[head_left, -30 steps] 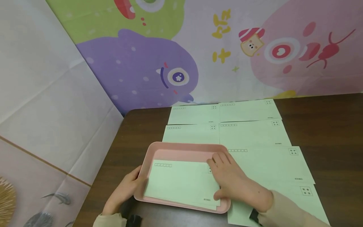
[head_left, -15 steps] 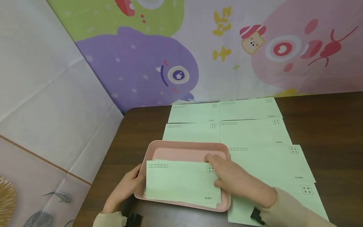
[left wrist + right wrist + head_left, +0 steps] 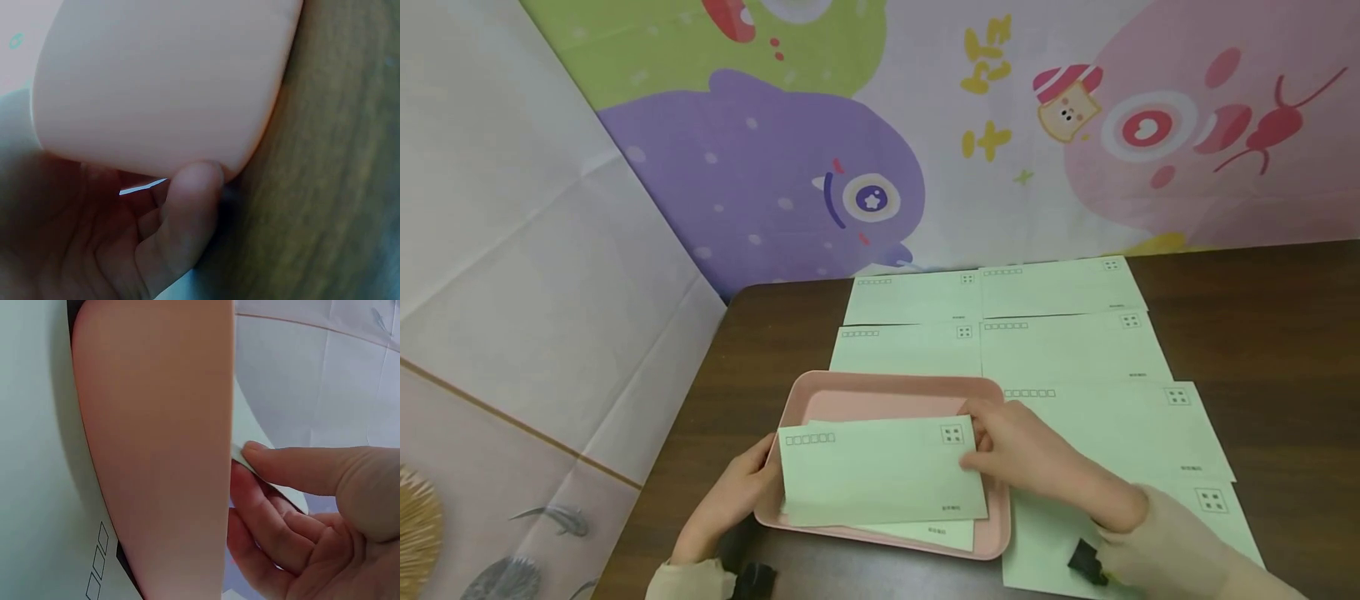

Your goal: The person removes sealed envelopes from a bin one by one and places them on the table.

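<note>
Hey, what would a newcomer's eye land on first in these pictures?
Probably the purple cartoon creature on the backdrop behind the table. Next, the pink tray at the near side, the right grip pinching an envelope over it. Then more green envelopes, in rows beyond and right of the tray.

Most of a pale green oblong paper envelope (image 3: pixel 955 537) is hidden by the matching envelope (image 3: pixel 876 475) pinched above it, whose corner print (image 3: pixel 951 507) is too small to be read. Part of the left hand (image 3: pixel 733 492) is hidden by the shallow pink tray (image 3: pixel 872 403) in the head view.
</note>
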The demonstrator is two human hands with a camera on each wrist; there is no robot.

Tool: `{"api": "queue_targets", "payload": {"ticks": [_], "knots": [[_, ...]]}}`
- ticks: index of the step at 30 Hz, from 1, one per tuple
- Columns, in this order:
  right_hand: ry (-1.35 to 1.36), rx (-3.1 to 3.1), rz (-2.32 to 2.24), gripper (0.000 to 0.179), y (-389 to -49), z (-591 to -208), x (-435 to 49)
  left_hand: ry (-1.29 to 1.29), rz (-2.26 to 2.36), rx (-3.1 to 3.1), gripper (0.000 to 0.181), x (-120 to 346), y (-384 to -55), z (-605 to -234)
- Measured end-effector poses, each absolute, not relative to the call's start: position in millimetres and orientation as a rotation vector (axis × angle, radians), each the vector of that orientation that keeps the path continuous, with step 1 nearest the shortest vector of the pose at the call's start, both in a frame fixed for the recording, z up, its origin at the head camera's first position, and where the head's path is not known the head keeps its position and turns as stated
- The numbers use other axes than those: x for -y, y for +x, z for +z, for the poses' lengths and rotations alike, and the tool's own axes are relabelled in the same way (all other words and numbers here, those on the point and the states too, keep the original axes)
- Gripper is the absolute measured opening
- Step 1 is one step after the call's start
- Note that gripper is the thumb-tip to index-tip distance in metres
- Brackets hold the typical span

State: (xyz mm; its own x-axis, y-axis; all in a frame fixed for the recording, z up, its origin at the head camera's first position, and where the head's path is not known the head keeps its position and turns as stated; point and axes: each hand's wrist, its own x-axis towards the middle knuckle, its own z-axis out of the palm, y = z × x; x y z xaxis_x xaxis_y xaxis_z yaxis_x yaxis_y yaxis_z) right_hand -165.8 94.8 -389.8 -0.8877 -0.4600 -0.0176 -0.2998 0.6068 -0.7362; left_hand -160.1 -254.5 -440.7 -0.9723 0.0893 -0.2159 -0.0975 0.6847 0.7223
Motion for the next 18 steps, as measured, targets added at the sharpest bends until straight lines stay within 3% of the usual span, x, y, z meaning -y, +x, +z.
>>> {"api": "queue_targets", "payload": {"ticks": [5,12,18], "knots": [[-0.599,-2.688,-1.214,0.021,-166.4,-389.2,-95.2,0.023,1.156,-2.677,0.055,254.8,-159.5,-440.4],[-0.607,-2.737,-1.336,0.014,-167.2,-390.0,-99.3,-0.017,1.144,-2.719,0.036,253.5,-158.5,-440.5],[-0.607,-2.725,-1.465,0.005,-169.7,-389.4,-102.0,-0.020,1.165,-2.704,0.036,252.9,-157.9,-438.5]]}}
